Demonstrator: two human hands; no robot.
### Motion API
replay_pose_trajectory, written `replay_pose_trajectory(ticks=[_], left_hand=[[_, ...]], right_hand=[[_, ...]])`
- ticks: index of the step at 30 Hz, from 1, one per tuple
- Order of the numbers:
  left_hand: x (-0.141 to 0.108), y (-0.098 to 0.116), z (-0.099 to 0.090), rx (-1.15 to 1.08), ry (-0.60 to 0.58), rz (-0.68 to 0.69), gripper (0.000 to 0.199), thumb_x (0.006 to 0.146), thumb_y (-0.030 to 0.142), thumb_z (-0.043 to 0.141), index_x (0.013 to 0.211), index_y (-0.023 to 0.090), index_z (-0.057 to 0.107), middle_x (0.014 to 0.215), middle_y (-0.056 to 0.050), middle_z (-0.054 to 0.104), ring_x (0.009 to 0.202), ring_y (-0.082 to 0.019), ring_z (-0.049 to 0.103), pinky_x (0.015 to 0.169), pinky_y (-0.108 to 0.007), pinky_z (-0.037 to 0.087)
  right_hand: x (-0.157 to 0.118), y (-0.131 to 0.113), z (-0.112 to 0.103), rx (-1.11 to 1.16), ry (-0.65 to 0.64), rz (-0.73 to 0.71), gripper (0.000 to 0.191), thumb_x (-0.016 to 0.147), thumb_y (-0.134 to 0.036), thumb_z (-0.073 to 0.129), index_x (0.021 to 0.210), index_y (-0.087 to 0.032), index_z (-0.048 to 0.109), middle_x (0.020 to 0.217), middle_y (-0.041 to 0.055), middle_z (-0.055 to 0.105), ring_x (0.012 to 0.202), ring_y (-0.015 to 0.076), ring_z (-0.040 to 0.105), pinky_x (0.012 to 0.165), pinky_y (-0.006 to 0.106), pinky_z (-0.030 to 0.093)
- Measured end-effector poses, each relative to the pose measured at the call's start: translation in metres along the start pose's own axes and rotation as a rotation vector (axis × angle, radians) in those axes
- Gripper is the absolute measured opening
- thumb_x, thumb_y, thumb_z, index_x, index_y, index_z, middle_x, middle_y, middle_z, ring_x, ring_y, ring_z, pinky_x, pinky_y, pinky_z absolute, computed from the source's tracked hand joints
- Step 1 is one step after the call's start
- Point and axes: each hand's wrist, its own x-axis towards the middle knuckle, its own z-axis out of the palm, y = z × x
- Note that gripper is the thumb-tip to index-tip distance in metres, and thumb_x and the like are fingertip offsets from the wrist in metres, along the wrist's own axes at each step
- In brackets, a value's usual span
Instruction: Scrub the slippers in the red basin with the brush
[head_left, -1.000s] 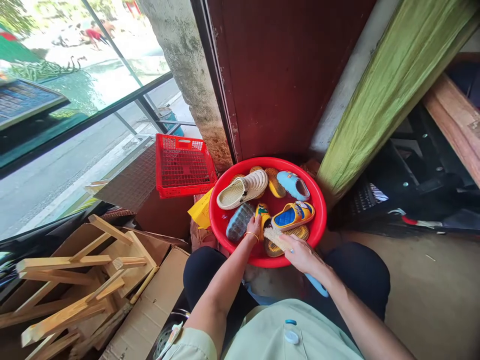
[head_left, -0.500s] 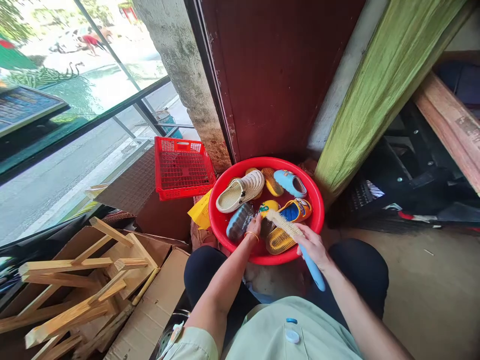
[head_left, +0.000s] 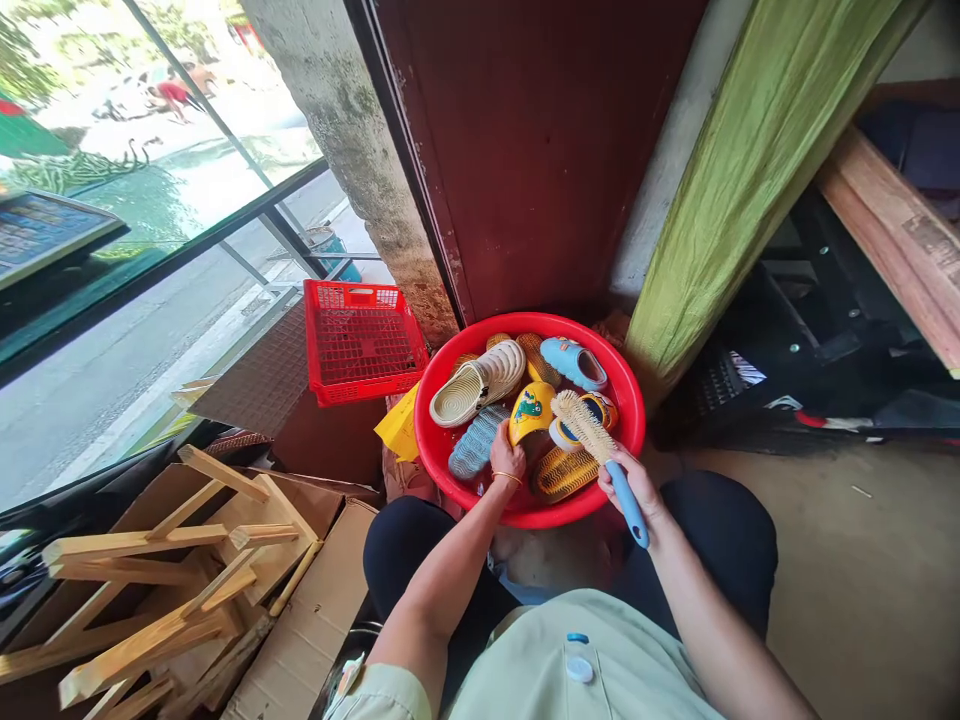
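Two hands at a red plastic basin [head_left: 525,320] of slippers, seen from the wearer's head.

Left hand [head_left: 508,462]: fingers [head_left: 511,443] closed on the lower edge of a yellow slipper [head_left: 531,412] with a green crocodile print, which sits tilted near the basin's centre. Right hand [head_left: 636,495]: fingers [head_left: 616,478] wrapped round the blue handle of a scrubbing brush [head_left: 583,426], its bristles just beside the yellow slipper. Also in the basin: cream clog [head_left: 478,383] at 10 o'clock, light blue slide [head_left: 574,363] at 1 o'clock, blue-grey slipper [head_left: 476,442] at 8 o'clock, woven-soled slipper [head_left: 566,473] at 5 o'clock. Outside it: red plastic crate [head_left: 362,340] at 10 o'clock, cardboard box [head_left: 307,630] with wooden slats [head_left: 150,560] at 7 o'clock.
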Motion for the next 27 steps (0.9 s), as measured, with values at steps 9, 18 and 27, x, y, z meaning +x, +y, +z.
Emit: replay_pose_trajectory(ticks=[9, 18, 27], left_hand=[[-0.005, 0.003, -0.001, -0.002, 0.003, 0.203, 0.063, 0.071, 0.011, 0.052, 0.133, 0.022, 0.053, 0.133, -0.010, 0.063, 0.123, -0.026, 0.058, 0.114, -0.041, 0.041], [0.000, 0.034, -0.014, -0.022, 0.028, 0.349, 0.057, 0.077, 0.019, 0.059, 0.134, 0.023, 0.054, 0.151, -0.012, 0.052, 0.143, -0.029, 0.045, 0.122, -0.041, 0.031], [-0.002, 0.034, -0.020, 0.154, -0.167, 0.537, 0.050, 0.079, 0.015, 0.062, 0.128, 0.023, 0.060, 0.155, -0.016, 0.048, 0.145, -0.032, 0.043, 0.123, -0.049, 0.029]], right_hand=[[0.000, 0.007, -0.003, 0.027, -0.007, -0.001, 0.046, 0.080, -0.039, 0.065, 0.122, -0.023, 0.056, 0.061, -0.0056, 0.059, 0.042, 0.0104, 0.047, 0.036, 0.020, 0.034], [-0.002, 0.004, 0.003, 0.030, 0.048, 0.000, 0.047, 0.078, -0.036, 0.071, 0.123, -0.025, 0.060, 0.066, -0.0051, 0.060, 0.051, 0.0121, 0.057, 0.042, 0.021, 0.041], [-0.002, 0.009, -0.002, -0.012, -0.055, 0.006, 0.074, 0.075, -0.040, 0.072, 0.144, -0.026, 0.048, 0.059, -0.0092, 0.059, 0.042, 0.0103, 0.047, 0.041, 0.021, 0.035]])
